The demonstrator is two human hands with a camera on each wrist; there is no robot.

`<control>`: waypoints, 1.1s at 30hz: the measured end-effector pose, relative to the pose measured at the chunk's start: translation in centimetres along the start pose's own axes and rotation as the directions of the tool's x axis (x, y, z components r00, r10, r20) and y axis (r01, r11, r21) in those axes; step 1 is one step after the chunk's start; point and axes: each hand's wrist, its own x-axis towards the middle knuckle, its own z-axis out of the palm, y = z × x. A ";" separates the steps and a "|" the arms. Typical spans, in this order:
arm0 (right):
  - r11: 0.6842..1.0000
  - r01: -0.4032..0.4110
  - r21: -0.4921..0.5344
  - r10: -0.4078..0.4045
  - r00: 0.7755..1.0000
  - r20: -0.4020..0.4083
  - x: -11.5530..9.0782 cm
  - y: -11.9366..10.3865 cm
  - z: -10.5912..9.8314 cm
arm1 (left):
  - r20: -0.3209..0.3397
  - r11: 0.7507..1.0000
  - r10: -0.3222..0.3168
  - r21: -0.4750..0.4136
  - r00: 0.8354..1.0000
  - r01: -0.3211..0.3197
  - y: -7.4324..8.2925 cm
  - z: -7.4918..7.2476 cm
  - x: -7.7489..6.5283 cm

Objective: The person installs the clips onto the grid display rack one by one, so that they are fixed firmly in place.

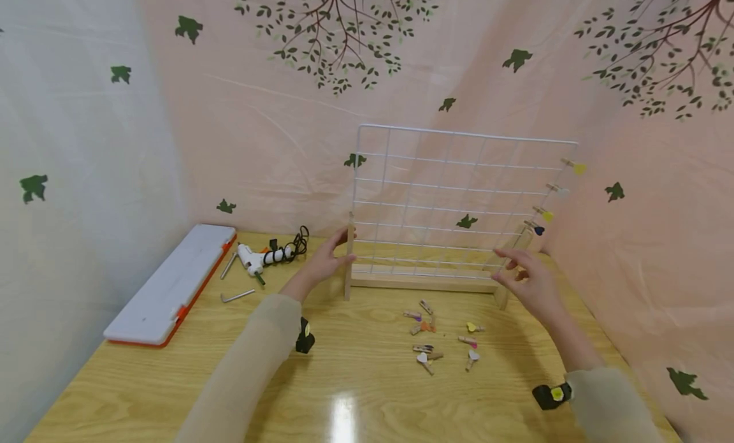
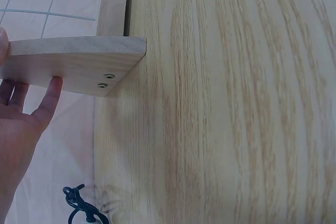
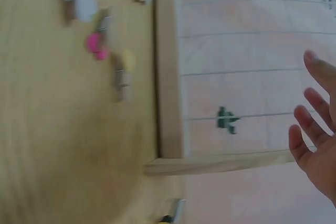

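Left hand (image 1: 328,262): thumb and fingers gripping wooden side panel (image 2: 79,66) | right hand (image 1: 533,282): loosely open, empty, near wire grid (image 1: 440,185) | miniature clothespins (image 1: 424,327): on table (image 1: 355,360) between hands

The tabletop (image 1: 378,373) is showing glossy wood grain; the end board (image 2: 73,66) is presenting smooth, matt wood with shiny metal screws (image 2: 108,76); the grid (image 1: 444,185) is displaying smooth white wire; the backdrop (image 1: 275,137) is appearing creased and cloth-like.

Hands (image 2: 21,129) (image 3: 320,150) cut off in wrist views, clothespins (image 3: 121,83) blurred in right.
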 end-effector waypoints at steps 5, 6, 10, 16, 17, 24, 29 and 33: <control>0.997 0.068 0.021 -0.071 0.969 0.235 -1.9 1.6 2.2 | 0.002 1.000 -0.004 -0.007 1.000 0.004 0.1 0.0 0.0; 0.996 0.078 0.035 -0.085 0.957 0.277 -2.2 1.9 2.6 | 0.003 1.000 -0.001 -0.012 1.000 0.001 0.1 0.0 0.0; 0.989 0.093 0.112 -0.132 0.901 0.413 -3.1 3.2 3.9 | 0.006 1.000 -0.004 -0.019 1.000 0.005 0.0 0.0 0.1; 0.983 0.062 0.176 -0.153 0.807 0.570 -3.3 4.8 5.2 | 0.011 1.000 -0.019 -0.022 1.000 0.019 0.2 -0.1 0.0; 0.983 0.055 0.175 -0.149 0.797 0.585 -3.2 5.0 5.3 | 0.015 0.999 -0.018 -0.028 1.000 0.019 0.5 -0.2 -0.1; 0.983 0.061 0.172 -0.157 0.768 0.621 -3.1 5.0 5.7 | 0.032 1.000 -0.005 -0.030 0.999 0.006 2.4 -0.3 -0.9; 0.990 0.044 0.136 -0.120 0.768 0.629 -3.1 4.8 5.6 | 0.017 1.000 0.017 0.022 1.000 -0.018 0.4 0.0 -0.3; 0.994 0.007 0.105 -0.072 0.771 0.632 -2.9 4.8 5.7 | -0.005 1.000 0.003 0.007 1.000 -0.003 -0.3 0.0 0.0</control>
